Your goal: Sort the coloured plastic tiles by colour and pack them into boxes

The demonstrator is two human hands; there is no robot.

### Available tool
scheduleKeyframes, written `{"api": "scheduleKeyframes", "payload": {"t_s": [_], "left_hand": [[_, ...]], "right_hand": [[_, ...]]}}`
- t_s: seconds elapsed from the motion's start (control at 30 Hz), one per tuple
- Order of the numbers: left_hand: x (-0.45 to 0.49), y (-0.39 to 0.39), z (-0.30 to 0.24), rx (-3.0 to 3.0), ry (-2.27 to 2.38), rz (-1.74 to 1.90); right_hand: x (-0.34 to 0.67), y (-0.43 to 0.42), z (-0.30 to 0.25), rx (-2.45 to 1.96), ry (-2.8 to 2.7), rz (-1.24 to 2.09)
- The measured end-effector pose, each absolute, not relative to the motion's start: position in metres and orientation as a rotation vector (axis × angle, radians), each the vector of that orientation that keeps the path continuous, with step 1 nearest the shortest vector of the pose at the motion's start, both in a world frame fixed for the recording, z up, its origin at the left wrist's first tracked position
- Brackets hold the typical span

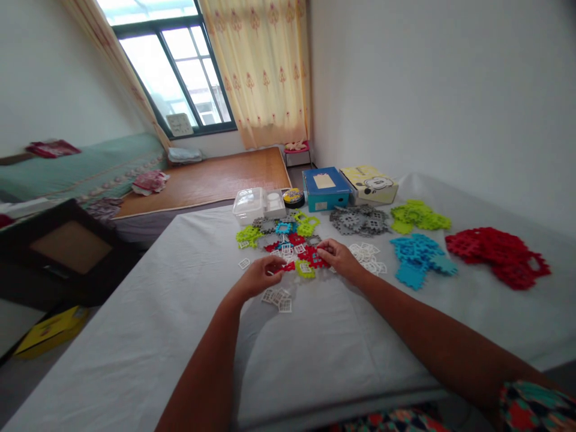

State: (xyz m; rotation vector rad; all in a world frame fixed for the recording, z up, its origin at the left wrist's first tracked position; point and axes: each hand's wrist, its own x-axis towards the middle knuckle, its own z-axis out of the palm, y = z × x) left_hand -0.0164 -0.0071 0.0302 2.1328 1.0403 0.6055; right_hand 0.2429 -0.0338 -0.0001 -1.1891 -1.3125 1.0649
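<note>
My right hand [338, 257] pinches the edge of a red interlocking building tile [310, 257] with square openings. My left hand [261, 277] curls its thumb and fingers around the end of a smaller red tile [289, 267]. Just below these red tiles lies a lime-green tile [305, 269] with a white window frame in it. Loose white window frames [277, 298] lie on the cloth in front of my left hand. Behind both hands, grey, blue, red and lime-green tiles form a cluster, including a blue tile with an opening [283, 228].
Right of my hands are piles of white frames [366, 258], grey tiles [360, 221], blue tiles [416, 259], lime-green tiles [418, 216] and red tiles [490, 255]. A blue box [326, 189], a yellow box [371, 185], a round tin [294, 198] and a clear plastic container [249, 206] stand behind.
</note>
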Motion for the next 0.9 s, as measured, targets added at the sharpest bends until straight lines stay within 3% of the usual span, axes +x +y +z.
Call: {"api": "scheduleKeyframes", "payload": {"t_s": [0.17,0.4,0.57,0.73,0.9], "left_hand": [[-0.012,-0.008,0.033,2.081,0.902,0.755],[0.014,-0.023,0.025,2.067,0.743,0.710],[0.010,-0.017,0.028,2.097,0.857,0.723],[0.006,-0.011,0.028,2.170,0.939,0.720],[0.005,-0.008,0.023,2.204,0.961,0.718]], "right_hand": [[0.236,-0.044,0.010,-1.072,-1.252,1.328],[0.230,-0.048,0.012,-0.993,-1.475,1.285],[0.301,-0.044,0.035,-1.207,-1.486,0.878],[0.462,-0.078,0.056,-1.728,-1.282,0.148],[0.590,-0.128,0.046,-2.170,-0.981,-0.199]]}}
